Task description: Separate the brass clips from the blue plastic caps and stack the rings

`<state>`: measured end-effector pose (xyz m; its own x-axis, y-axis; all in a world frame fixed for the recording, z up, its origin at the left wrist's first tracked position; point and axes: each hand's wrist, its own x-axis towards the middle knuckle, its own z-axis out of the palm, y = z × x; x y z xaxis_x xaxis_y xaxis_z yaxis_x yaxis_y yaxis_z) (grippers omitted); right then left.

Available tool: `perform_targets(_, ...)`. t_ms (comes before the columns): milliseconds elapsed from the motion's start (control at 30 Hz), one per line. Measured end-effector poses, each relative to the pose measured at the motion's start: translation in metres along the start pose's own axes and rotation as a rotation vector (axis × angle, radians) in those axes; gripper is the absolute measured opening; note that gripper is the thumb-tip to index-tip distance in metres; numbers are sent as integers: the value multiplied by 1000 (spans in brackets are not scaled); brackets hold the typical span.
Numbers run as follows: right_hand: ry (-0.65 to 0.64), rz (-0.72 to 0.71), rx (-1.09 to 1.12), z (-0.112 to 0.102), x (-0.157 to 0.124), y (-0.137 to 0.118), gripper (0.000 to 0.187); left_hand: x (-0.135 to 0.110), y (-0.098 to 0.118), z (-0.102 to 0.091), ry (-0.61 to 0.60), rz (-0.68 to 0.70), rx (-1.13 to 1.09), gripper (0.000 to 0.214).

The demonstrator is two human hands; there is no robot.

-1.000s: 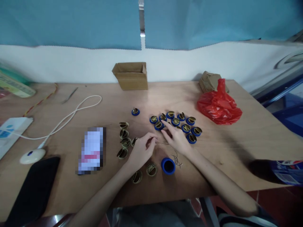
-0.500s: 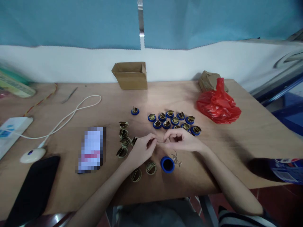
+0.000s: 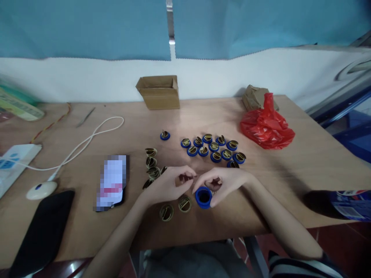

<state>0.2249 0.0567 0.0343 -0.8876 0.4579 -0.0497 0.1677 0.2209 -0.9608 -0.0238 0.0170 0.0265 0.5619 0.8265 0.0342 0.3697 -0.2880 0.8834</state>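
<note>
My right hand (image 3: pixel 227 183) spans a blue round cup (image 3: pixel 203 207) with a dark hollow middle, thumb on one side and fingertips on the other. Close by on the left, my left hand (image 3: pixel 171 184) is curled, thumb and fingertips nearly together; whatever lies between them is too small to make out. Below it lie two loose gold discs with pin bars, one disc (image 3: pixel 184 204) nearer the cup and another disc (image 3: pixel 166 212). More such discs (image 3: pixel 151 161) form a column, partly hidden by my left hand. Beyond my right hand, several gold pin-backed discs (image 3: pixel 213 146) sit on blue round bases.
A single blue-based disc (image 3: pixel 165 135) stands apart. Leftward are a lit phone (image 3: pixel 113 181), a black phone (image 3: pixel 43 231), and a white cable (image 3: pixel 94 133). An open cardboard box (image 3: pixel 162 96) stands against the wall. To the right are a red plastic bag (image 3: pixel 266 129) and a bottle (image 3: pixel 339 204).
My right hand has moved down and toward me, from a pinch above the table onto the blue cup. My left hand has shifted slightly nearer and covers more discs.
</note>
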Motion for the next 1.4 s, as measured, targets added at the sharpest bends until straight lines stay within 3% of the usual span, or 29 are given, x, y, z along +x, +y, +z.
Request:
perform_targets(100,-67,45,228,-5,-2,0,49,-6,8,-19,-139,-17,-28,15)
perform_targets(233,-48,53,381,-9,-1,6,47,-13,2,-26,-366,-90,34,44)
perform_targets(333,-22,42,395,-8,2,11,44,-15,-5,-18,-345,-81,167,44)
perform_targets(500,2,41,436,-4,6,15,43,-11,-3,-6,-382,-63,199,23)
perform_targets(633,218,39,395,1,12,19,39,-5,-3,-1,-212,-5,173,9)
perform_targets(800,560,125,331,11,23,31,38,5,-18,16,341,-31,104,15)
perform_targets(867,611,93,284,15,26,34,42,8,-25,23,441,-67,-48,21)
perform_targets(1033,586,-42,73,25,29,33,48,13,-29,33,512,-152,-286,32)
perform_targets(1200,571,-35,-9,25,26,34,49,16,-28,36,498,-204,-458,34)
perform_targets(1400,585,-54,-51,21,22,30,46,16,-33,35,490,-227,-499,39)
